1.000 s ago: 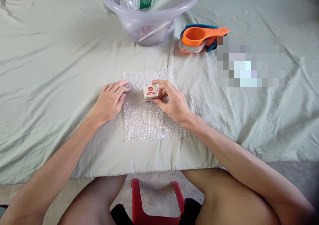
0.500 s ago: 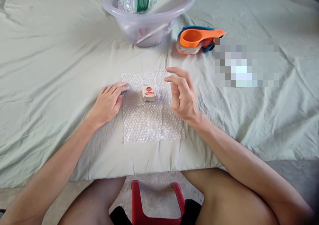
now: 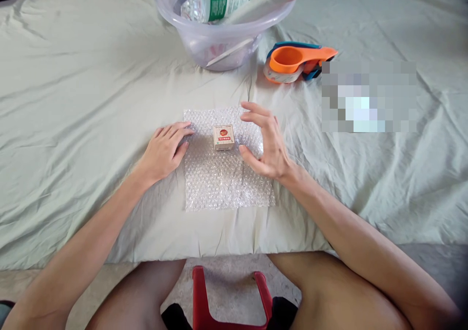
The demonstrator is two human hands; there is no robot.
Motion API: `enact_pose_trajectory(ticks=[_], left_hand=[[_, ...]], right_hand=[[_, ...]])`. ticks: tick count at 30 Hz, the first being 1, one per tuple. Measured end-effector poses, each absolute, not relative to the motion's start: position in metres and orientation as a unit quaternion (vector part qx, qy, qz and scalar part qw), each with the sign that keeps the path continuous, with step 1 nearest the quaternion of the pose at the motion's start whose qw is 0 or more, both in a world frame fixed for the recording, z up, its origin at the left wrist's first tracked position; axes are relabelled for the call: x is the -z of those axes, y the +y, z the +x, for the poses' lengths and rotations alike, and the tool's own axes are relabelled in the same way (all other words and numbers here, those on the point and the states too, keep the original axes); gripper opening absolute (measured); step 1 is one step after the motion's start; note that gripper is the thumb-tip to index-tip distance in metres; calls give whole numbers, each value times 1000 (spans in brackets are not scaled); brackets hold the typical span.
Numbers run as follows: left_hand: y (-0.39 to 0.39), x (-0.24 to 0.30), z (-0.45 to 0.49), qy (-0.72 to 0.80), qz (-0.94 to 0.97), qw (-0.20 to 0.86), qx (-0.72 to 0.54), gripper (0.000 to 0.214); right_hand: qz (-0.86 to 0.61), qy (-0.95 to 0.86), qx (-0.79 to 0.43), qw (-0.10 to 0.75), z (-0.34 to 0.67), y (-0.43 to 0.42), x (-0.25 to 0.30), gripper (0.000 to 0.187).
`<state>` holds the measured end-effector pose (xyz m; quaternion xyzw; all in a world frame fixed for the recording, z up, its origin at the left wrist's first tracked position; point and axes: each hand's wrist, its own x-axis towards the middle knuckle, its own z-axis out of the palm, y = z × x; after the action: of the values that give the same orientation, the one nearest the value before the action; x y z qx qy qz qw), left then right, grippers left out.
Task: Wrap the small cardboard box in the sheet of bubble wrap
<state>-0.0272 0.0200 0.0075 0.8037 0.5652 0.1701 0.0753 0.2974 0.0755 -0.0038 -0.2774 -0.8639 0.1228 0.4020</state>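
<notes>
A small cream box [image 3: 224, 137] with a red round emblem and red lettering sits on a square sheet of clear bubble wrap [image 3: 215, 186], above its middle. My left hand [image 3: 166, 149] lies palm down at the sheet's left edge, fingers stretched over it and holding nothing. Over the sheet's right side is my right hand [image 3: 268, 142], its thumb and fingers spread apart toward the box without touching it. Nothing is in that hand.
A translucent purple basin [image 3: 186, 32] at the back holds a large plastic bottle [image 3: 219, 1] and a long pale roll [image 3: 270, 1]. To its right lies an orange and blue tape dispenser [image 3: 300, 59]. Pixelation hides an object farther right. A red stool [image 3: 219, 322] stands below the cloth-covered surface [image 3: 91, 76].
My right hand's thumb has swung out from the fingers, toward the box, widening the hand. The whole view has shifted slightly. My left hand stays at the sheet's left edge.
</notes>
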Motion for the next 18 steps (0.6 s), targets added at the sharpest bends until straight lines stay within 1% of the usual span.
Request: enact_pose_trajectory(ticks=[2,5,10,18], left_hand=[[20,-7,-27,563,805,72,-170,39],[19,-8,-26,563,806,73,-168,39],[19,-10,-27,569,802,84,-165,40],[19,-10,-30,574,799,80,-163,44]], right_hand=[[-280,-857,-123,415,299,76,3,69],[-276,-870,-123,390,296,81,7,67],[-281,-883,-158,341,287,85,15,46],[-284,-883,-178,329,284,79,9,40]])
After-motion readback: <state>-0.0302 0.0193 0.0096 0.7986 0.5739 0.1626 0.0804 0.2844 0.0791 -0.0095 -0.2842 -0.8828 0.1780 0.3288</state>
